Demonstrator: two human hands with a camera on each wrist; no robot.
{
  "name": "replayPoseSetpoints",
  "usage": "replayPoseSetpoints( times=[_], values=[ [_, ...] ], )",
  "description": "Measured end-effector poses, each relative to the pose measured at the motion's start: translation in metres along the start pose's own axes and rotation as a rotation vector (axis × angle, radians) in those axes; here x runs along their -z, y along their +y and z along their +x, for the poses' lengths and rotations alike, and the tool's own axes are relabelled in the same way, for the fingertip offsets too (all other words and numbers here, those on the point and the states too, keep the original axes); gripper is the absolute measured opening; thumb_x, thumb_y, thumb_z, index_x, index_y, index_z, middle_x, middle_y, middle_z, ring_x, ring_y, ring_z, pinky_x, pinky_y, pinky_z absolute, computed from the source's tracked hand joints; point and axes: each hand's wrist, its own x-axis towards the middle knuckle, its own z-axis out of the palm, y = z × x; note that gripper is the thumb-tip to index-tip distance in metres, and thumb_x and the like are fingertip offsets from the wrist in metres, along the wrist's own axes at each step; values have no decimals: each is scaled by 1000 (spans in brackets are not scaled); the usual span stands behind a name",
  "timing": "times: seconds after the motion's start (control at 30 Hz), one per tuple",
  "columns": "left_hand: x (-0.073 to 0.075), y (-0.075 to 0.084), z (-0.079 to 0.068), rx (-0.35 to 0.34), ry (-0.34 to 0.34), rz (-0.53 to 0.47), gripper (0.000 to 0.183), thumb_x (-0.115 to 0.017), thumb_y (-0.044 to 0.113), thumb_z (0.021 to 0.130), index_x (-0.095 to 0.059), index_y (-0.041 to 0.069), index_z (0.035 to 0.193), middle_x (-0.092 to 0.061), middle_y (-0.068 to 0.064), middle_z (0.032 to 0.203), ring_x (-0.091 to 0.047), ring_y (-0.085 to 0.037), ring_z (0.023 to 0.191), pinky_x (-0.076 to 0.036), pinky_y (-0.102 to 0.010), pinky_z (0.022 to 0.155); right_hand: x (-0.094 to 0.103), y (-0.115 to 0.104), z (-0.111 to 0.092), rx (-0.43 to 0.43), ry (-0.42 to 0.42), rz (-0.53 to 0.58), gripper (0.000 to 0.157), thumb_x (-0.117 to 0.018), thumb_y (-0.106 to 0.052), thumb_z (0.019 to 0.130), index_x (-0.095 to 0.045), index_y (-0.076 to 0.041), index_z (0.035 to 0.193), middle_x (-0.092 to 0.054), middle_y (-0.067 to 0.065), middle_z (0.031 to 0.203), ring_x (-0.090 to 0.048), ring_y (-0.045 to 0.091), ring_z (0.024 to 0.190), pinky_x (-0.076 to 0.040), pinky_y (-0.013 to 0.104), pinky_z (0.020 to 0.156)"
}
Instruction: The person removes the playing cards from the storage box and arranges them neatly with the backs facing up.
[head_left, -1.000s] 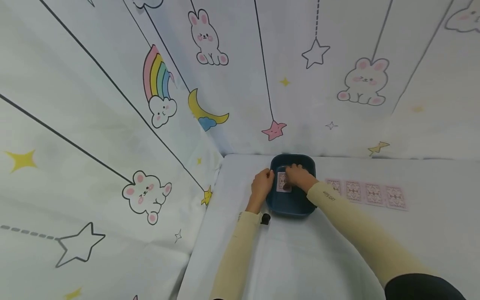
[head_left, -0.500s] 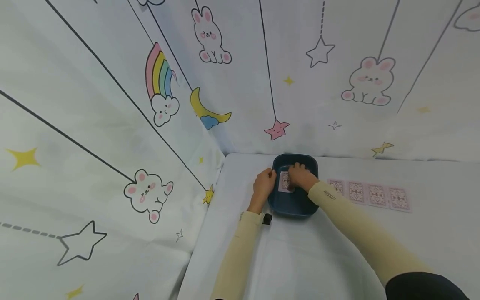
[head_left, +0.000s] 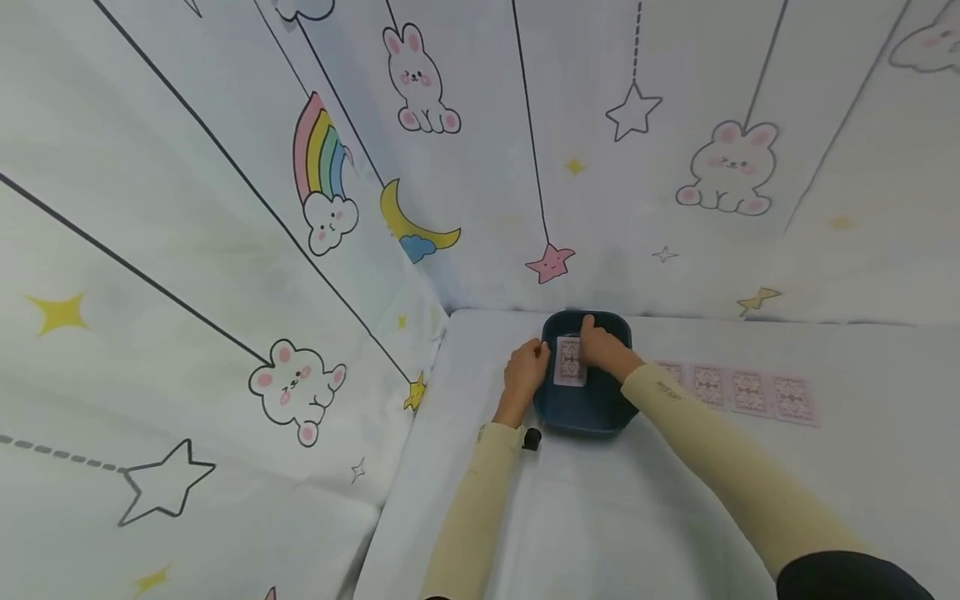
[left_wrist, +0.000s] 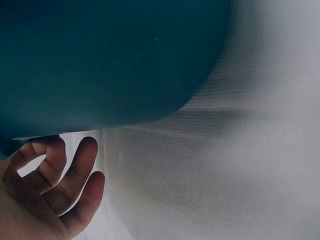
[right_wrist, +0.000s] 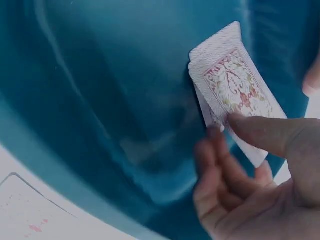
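A dark blue plastic basin (head_left: 585, 417) stands on the white-covered table, near the back. My left hand (head_left: 525, 371) pinches its left rim; in the left wrist view the other fingers (left_wrist: 85, 155) curl loosely outside the wall. Inside the basin, a small stack of playing cards (right_wrist: 237, 82) shows its red-patterned backs, lying at the left in the head view. My right hand (head_left: 609, 350) reaches in over the right side. The right wrist view has its thumb (right_wrist: 260, 132) on the top card and its fingers at the stack's edge. Cards beneath peek out slightly offset.
Several more playing cards (head_left: 750, 392) lie face down in a row right of the basin, the nearest partly behind the right forearm. A small black object (head_left: 532, 439) sits beside the left wrist. White cloth walls (head_left: 480, 167) with cartoon prints rise behind and at left.
My right hand has turned and shifted slightly within the basin, uncovering more of the cards. My left hand stays at the rim.
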Motion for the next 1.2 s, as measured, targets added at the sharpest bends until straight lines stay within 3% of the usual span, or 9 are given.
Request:
replayPoseSetpoints(
  times=[0.07, 0.13, 0.23, 0.33, 0.57, 0.8, 1.2],
  values=[
    [0, -1, 0, -1, 4, -5, 36, -46, 35, 106, -45, 16, 75, -38, 2, 65, -38, -13, 56, -28, -28, 53, 3, 3, 0, 29, -13, 44, 76, -46, -3, 98, 7, 15, 150, -63, 24, 92, -65, 30, 79, -50, 38, 72],
    [0, -1, 0, -3, 7, -10, 36, -46, 34, 106, -44, 16, 75, -38, 2, 66, -37, -14, 56, -28, -28, 53, 6, 7, -2, 74, -10, 80, 68, -46, -3, 98, -4, 15, 148, -59, 17, 87, -60, 26, 74, -45, 35, 67],
    [-2, -2, 0, 2, 6, -8, 36, -46, 35, 106, -45, 16, 75, -38, 2, 66, -38, -14, 56, -28, -28, 53, 10, 13, -7, 135, 2, 137, 51, -52, -5, 98, -25, 9, 138, -58, 18, 97, -58, 25, 80, -47, 35, 72],
    [-4, -3, 2, 21, 1, -7, 35, -46, 36, 106, -47, 16, 76, -40, 1, 67, -40, -15, 57, -29, -29, 54, 15, 16, -13, 175, 13, 200, 37, -56, -8, 98, -36, 3, 127, -59, 20, 103, -59, 25, 83, -48, 36, 74],
    [-4, -3, 3, 34, -4, 5, 35, -47, 35, 105, -48, 15, 76, -41, 1, 67, -42, -15, 59, -29, -29, 55, 22, 29, -23, 210, 8, 331, 36, -59, -12, 100, -42, 1, 130, -64, 18, 100, -60, 20, 77, -49, 29, 67],
    [-4, 0, 2, 26, -8, 12, 35, -47, 35, 105, -48, 15, 77, -41, 2, 68, -42, -15, 59, -29, -29, 55, 27, 43, -30, 236, -38, 431, 39, -61, -13, 99, -43, 0, 131, -63, 15, 84, -52, 16, 64, -44, 28, 58],
    [-4, -2, 3, 22, -23, 16, 35, -45, 36, 106, -49, 15, 78, -42, 1, 69, -43, -14, 61, -31, -28, 55, 40, 52, -47, 252, 5, 416, 41, -61, -17, 100, -45, -1, 135, -64, 19, 88, -52, 18, 66, -44, 29, 60]
  ],
)
